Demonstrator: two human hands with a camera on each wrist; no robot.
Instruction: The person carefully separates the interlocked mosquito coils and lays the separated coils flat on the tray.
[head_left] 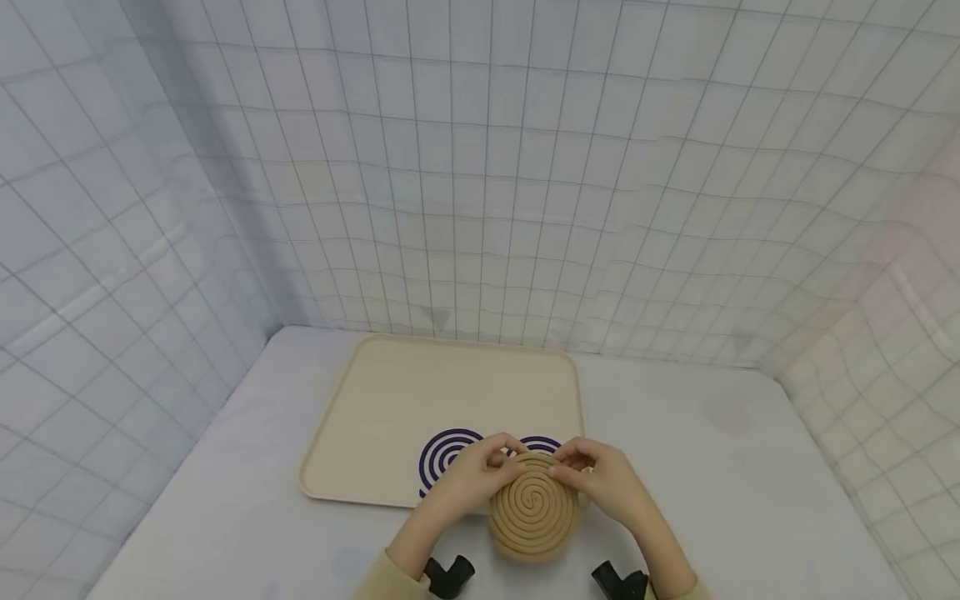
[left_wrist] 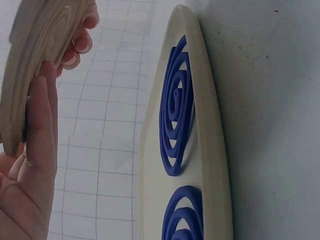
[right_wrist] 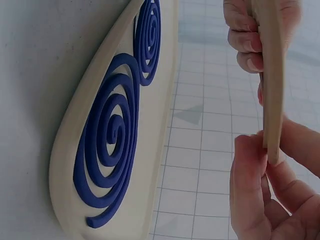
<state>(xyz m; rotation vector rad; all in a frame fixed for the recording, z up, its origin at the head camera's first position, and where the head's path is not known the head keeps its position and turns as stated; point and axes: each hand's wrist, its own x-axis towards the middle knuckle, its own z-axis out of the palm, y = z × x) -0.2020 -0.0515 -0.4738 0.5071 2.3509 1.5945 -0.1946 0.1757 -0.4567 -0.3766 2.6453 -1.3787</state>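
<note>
A round tan disc of tightly coiled strands (head_left: 533,508), apparently clay, is held up in front of the tray, its spiral face toward the head camera. My left hand (head_left: 476,473) pinches its upper left rim. On the upper right rim, my right hand (head_left: 606,479) pinches it between thumb and fingers. The left wrist view shows the disc (left_wrist: 30,60) tilted, with the left thumb along one face. Seen nearly edge-on in the right wrist view, the disc (right_wrist: 273,65) is thin and raised off the table.
A cream tray (head_left: 405,392) lies on the white table (head_left: 712,467) behind the hands. Two dark blue coiled spirals (right_wrist: 95,221) lie on it, partly hidden by the hands in the head view. Grid-patterned white walls (head_left: 510,208) enclose the table. Black mounts (head_left: 450,577) sit at both wrists.
</note>
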